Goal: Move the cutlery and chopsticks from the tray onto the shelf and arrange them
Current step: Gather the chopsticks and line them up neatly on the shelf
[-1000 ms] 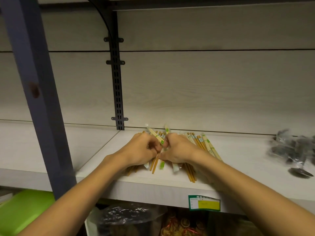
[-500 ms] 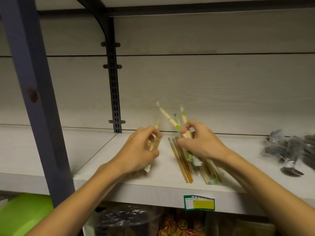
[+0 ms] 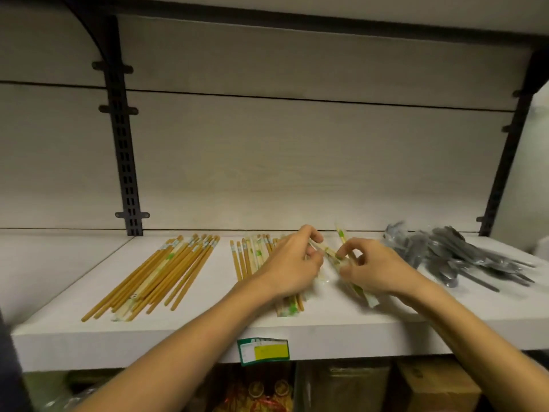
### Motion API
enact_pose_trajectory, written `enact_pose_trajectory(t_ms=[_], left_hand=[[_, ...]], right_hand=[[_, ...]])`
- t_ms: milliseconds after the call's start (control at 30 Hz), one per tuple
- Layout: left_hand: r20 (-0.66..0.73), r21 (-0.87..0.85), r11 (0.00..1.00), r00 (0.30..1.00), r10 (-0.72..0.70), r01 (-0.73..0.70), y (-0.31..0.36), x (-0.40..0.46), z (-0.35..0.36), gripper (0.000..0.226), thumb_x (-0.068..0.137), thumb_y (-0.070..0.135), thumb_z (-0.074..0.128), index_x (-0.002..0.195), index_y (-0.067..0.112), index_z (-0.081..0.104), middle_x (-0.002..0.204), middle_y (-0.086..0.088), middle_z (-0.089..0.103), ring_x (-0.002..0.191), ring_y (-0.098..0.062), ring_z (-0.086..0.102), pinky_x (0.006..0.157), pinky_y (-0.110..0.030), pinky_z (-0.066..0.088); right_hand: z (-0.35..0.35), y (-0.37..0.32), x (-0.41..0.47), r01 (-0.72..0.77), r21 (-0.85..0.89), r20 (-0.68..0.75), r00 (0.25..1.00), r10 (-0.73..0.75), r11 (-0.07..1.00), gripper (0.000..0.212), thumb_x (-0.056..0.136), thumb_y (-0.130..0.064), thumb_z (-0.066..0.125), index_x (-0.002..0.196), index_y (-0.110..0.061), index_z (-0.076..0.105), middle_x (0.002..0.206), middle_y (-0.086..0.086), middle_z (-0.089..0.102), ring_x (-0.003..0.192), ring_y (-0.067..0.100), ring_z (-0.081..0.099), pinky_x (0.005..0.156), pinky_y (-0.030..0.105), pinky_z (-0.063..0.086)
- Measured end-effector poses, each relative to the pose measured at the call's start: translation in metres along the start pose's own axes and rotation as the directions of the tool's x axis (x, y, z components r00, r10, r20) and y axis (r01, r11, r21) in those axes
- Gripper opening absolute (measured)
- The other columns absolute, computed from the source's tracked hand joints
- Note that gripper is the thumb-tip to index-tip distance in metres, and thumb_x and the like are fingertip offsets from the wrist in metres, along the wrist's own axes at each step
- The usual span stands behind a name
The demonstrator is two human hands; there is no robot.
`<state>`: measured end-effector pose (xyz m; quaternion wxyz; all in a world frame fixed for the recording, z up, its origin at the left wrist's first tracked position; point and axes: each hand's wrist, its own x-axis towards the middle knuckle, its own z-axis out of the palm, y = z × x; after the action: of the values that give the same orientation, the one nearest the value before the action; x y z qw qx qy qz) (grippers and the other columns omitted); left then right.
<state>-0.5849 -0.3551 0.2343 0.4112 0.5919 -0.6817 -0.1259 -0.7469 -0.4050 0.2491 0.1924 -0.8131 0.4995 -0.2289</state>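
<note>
On the white shelf (image 3: 332,328) lie two groups of wrapped wooden chopsticks: a fanned pile at the left (image 3: 160,272) and a second row in the middle (image 3: 251,257), partly under my left hand. My left hand (image 3: 292,266) pinches the end of a wrapped chopstick pair above the middle row. My right hand (image 3: 374,267) grips a few wrapped chopstick pairs (image 3: 346,257), tilted, their lower ends (image 3: 367,295) touching the shelf. Both hands meet over the same small bundle. A heap of wrapped metal cutlery (image 3: 457,257) sits at the right. No tray is in view.
A black slotted upright (image 3: 126,162) stands at the back left and another bracket (image 3: 505,150) at the back right. A green and yellow price label (image 3: 263,350) hangs on the shelf's front edge. Packaged goods (image 3: 261,394) fill the level below.
The view has swung right. The chopsticks that were one bunch now lie in two separate groups. Both hands have shifted right and hold a small bundle near the cutlery.
</note>
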Motion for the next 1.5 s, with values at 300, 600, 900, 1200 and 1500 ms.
enact_pose_trajectory(t_ms=[300,600,900,1200,1500], left_hand=[[-0.021,0.321,0.945,0.998,0.065,-0.055,-0.033,-0.024,-0.049,0.018,0.094,0.022,0.050,0.108,0.031,0.055,0.099,0.010,0.061,0.088,-0.009,0.056,0.074,-0.027,0.045],[0.024,0.522,0.852,0.997,-0.068,0.046,-0.058,-0.062,-0.085,0.013,0.090,0.035,0.058,0.102,0.033,0.062,0.101,0.016,0.063,0.092,-0.003,0.057,0.082,-0.031,0.051],[-0.181,0.687,0.711,0.983,-0.034,0.151,-0.068,-0.090,-0.115,0.017,0.091,0.034,0.053,0.104,0.030,0.063,0.108,0.008,0.062,0.099,-0.018,0.054,0.079,-0.031,0.042],[-0.275,0.563,0.733,0.923,-0.270,0.382,-0.086,-0.102,-0.137,0.010,0.092,0.020,0.057,0.095,0.027,0.063,0.097,0.004,0.060,0.088,-0.014,0.054,0.074,-0.025,0.041],[-0.401,0.422,0.760,0.854,-0.331,0.493,-0.090,-0.100,-0.141,0.012,0.093,0.017,0.059,0.104,0.021,0.064,0.097,0.000,0.063,0.083,-0.014,0.058,0.070,-0.021,0.043]], right_hand=[[0.011,-0.015,-0.005,0.204,-0.199,-0.136,0.963,-0.233,0.959,0.037,0.089,-0.030,0.058,0.125,-0.023,0.059,0.126,0.002,0.061,0.115,0.020,0.054,0.093,0.034,0.044],[0.061,-0.077,-0.001,0.433,-0.046,0.088,0.899,-0.428,0.900,0.021,0.085,-0.037,0.061,0.100,-0.023,0.066,0.094,0.001,0.068,0.084,0.017,0.062,0.076,0.032,0.053],[0.068,-0.085,0.010,0.326,-0.143,0.187,0.936,-0.298,0.934,0.032,0.086,-0.042,0.062,0.111,-0.024,0.053,0.115,0.001,0.048,0.096,0.017,0.044,0.078,0.028,0.037],[0.077,-0.095,0.020,0.293,-0.125,0.283,0.926,-0.249,0.948,0.020,0.080,-0.036,0.063,0.092,-0.024,0.051,0.101,0.002,0.056,0.087,0.021,0.060,0.060,0.029,0.043],[0.072,-0.087,0.019,0.349,-0.196,0.305,0.910,-0.282,0.916,0.031,0.085,-0.046,0.058,0.108,-0.029,0.046,0.103,-0.002,0.054,0.096,0.021,0.053,0.076,0.034,0.046]])
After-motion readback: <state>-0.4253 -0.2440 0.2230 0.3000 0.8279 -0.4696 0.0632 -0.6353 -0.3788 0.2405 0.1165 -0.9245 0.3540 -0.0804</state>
